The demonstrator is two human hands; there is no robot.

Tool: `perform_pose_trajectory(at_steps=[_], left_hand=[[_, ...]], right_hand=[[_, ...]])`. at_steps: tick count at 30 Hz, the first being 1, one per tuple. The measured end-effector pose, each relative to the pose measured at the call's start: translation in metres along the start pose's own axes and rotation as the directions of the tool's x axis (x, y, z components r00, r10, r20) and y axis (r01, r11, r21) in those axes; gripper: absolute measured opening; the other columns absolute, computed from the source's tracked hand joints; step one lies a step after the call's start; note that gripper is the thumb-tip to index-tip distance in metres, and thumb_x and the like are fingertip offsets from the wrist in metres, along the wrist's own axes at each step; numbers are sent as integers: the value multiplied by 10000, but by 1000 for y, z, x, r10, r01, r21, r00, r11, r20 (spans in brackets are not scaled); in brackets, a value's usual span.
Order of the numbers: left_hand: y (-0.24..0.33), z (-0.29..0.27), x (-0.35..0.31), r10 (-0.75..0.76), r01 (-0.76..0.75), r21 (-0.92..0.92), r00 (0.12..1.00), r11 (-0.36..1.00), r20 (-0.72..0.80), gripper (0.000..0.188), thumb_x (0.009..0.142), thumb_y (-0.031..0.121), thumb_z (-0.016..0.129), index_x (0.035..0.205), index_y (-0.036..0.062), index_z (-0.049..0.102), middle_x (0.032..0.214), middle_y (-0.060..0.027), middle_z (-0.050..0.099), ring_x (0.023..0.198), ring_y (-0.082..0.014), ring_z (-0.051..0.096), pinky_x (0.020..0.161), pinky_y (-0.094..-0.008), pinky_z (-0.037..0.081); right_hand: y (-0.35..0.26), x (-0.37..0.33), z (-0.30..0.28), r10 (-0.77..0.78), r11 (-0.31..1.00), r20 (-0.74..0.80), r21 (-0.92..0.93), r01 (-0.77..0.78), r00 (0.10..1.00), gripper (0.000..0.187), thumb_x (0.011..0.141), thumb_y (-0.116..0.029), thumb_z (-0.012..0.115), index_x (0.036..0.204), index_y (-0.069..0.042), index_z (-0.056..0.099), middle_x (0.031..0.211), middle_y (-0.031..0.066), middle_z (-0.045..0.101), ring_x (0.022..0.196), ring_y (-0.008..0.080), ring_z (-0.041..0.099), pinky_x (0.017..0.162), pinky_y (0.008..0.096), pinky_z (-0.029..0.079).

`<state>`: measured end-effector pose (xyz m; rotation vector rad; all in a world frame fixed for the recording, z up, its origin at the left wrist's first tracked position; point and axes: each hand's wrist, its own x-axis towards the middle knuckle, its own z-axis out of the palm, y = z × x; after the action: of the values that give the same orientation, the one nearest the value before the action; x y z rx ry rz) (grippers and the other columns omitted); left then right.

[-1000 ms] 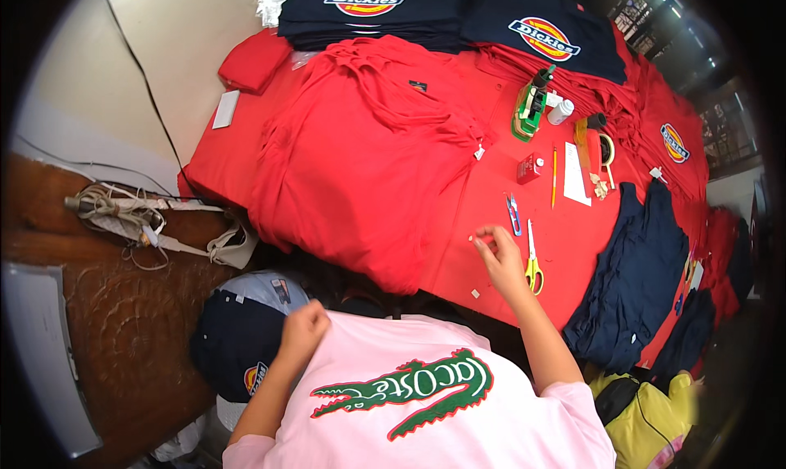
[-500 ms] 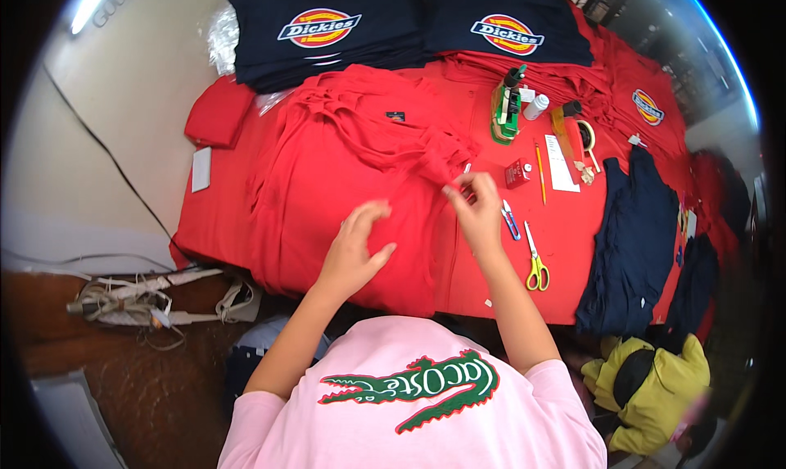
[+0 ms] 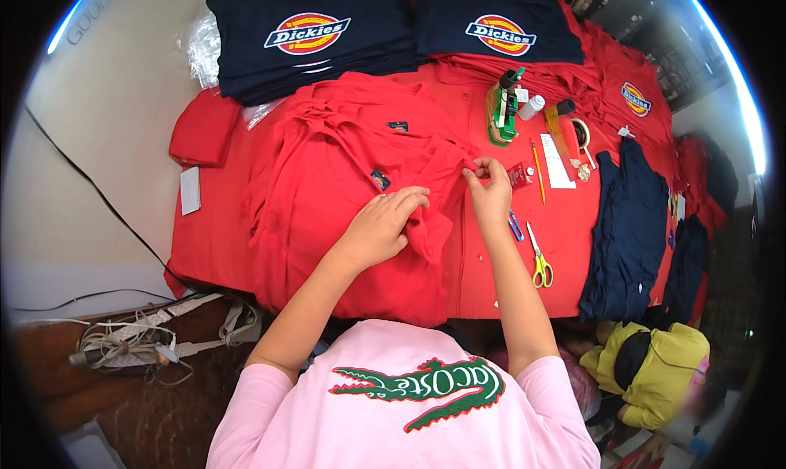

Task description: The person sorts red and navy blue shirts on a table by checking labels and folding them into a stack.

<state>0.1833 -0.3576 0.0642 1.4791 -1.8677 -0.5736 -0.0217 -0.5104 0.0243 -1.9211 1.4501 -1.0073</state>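
A red T-shirt [image 3: 327, 194] lies loosely spread on a pile of red shirts in front of me. A small dark neck label [image 3: 380, 181] shows at its collar. My right hand [image 3: 491, 192] is closed, pinching the shirt's red cloth between thumb and fingertips at the pile's right side. Over the cloth near a raised, drooping fold, my left hand [image 3: 383, 225] is open, its fingers stretched and slightly bent, with the thumb apart. What its fingertips touch is partly hidden. Another dark label [image 3: 398, 126] sits farther back on the red cloth.
Dark navy shirts [image 3: 315, 59] are stacked at the back. On the right lie yellow-handled scissors [image 3: 540, 266], thread snips [image 3: 515, 226], a pencil [image 3: 539, 174], a green tape dispenser [image 3: 501, 113] and navy garments [image 3: 626, 231]. A person in yellow [image 3: 663, 371] is at lower right.
A second neck label has come into sight as the shirt's cloth shifted. My left hand has moved right and forward, and a fold of cloth now droops beside it. My right hand still pinches red cloth.
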Motion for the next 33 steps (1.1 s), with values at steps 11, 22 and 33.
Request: perform_pose_trajectory(at_steps=[11, 22, 33], left_hand=[[31, 6, -15, -81, 104, 132, 982, 986, -173, 468, 754, 33, 784, 1204, 132, 697, 879, -26, 593, 929, -221, 636, 1037, -433, 430], [61, 13, -42, -46, 121, 186, 931, 975, -363, 203, 760, -13, 751, 921, 85, 678, 1051, -39, 740, 1062, -246, 688, 1085, -460, 434], [73, 10, -45, -199, 252, 117, 919, 961, -341, 651, 728, -90, 683, 1348, 101, 630, 945, -45, 680, 985, -264, 666, 1063, -405, 459]], right_hand=[[-36, -78, -53, -299, 823, 642, 548, -150, 706, 182, 824, 6, 694, 993, -25, 634, 1206, 127, 740, 1183, 200, 654, 1055, 389, 483], [6, 44, 20, 400, 824, 326, 282, -492, 856, 278, 955, -225, 779, 1073, 2, 670, 924, 36, 687, 747, 148, 636, 699, 307, 535], [-17, -23, -5, -153, 627, 193, 777, -56, 969, 66, 1085, -59, 566, 1143, -44, 538, 1023, 4, 662, 919, 50, 556, 835, 236, 474]])
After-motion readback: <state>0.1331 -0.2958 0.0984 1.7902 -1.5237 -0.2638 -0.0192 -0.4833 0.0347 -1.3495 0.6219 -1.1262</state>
